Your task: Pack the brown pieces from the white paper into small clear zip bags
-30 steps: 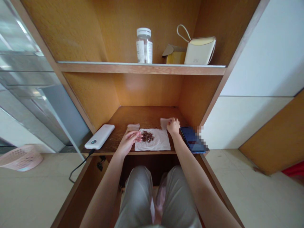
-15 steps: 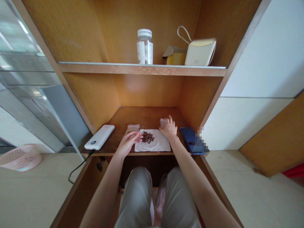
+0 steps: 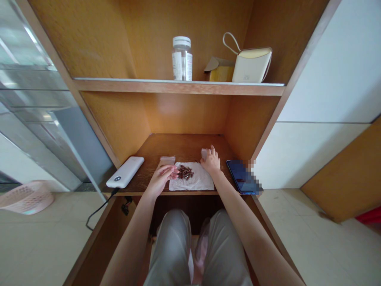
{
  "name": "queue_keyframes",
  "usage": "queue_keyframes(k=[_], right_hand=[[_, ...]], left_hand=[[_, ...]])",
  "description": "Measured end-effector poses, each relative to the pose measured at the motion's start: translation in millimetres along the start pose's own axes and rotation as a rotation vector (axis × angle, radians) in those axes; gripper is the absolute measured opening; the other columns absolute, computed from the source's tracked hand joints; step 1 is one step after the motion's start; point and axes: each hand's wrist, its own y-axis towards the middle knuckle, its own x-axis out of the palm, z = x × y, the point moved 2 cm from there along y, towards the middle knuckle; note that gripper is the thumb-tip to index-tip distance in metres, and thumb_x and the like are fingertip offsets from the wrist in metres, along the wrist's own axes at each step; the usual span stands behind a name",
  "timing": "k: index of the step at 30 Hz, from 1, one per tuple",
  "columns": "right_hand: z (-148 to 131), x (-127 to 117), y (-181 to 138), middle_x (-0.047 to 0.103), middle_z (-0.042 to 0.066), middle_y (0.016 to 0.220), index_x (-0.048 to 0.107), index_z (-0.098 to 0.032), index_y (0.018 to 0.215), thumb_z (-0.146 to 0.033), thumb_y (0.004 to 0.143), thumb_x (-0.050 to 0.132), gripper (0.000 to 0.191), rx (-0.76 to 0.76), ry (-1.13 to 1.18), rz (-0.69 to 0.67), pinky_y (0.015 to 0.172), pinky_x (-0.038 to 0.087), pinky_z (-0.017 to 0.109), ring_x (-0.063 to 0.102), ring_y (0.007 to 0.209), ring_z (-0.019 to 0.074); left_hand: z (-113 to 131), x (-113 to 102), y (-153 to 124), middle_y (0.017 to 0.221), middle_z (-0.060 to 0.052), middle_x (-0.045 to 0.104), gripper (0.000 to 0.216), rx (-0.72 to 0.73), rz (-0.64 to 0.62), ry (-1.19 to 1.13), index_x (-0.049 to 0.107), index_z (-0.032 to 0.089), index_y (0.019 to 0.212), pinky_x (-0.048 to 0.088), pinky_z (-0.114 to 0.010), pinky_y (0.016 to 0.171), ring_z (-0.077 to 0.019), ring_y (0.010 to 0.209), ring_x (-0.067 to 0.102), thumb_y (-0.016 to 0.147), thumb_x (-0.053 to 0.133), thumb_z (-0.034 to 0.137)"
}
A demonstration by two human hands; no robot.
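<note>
A pile of dark reddish-brown capsules lies on a white tissue near the front edge of the wooden shelf. At the left side of the pile is my left hand, its fingers loosely stretched and slightly bent beside the capsules. Just behind that hand lies a small clear zip bag. My right hand is over the tissue's far right corner, fingers spread. Against its thumb side is a second small clear bag, partly hidden by the hand.
A white power bank with a black cable lies left, a phone right. On the upper shelf stand a clear bottle, a yellow box and a cream-coloured pouch-like case. A pink basket is on the floor.
My right hand has shifted very slightly to the left by the small bag. The left hand and the capsules look the same.
</note>
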Motion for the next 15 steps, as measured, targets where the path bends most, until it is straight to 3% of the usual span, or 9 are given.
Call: queue_keyframes(k=[10, 15], right_hand=[[-0.8, 1.4, 0.3, 0.026, 0.011, 0.145, 0.04, -0.021, 0.127, -0.024, 0.073, 0.053, 0.055, 0.004, -0.037, -0.006, 0.088, 0.042, 0.047, 0.036, 0.122, 0.0307], [0.8, 3.6, 1.3, 0.028, 0.012, 0.144, 0.042, -0.02, 0.126, -0.025, 0.074, 0.053, 0.054, 0.004, -0.048, 0.003, 0.088, 0.042, 0.048, 0.037, 0.122, 0.0315]], left_hand=[[1.1, 3.7, -1.2, 0.078, -0.008, 0.069, 0.03, 0.035, 0.026, 0.013, 0.067, 0.012, 0.085, 0.049, -0.029, 0.063, -0.0166, 0.065, 0.063, 0.067, 0.071, 0.036], [9.2, 1.1, 1.6, 0.079, -0.005, 0.068, 0.027, 0.257, 0.238, -0.009, 0.064, 0.015, 0.085, 0.049, -0.032, 0.072, -0.0171, 0.073, 0.064, 0.066, 0.07, 0.034]])
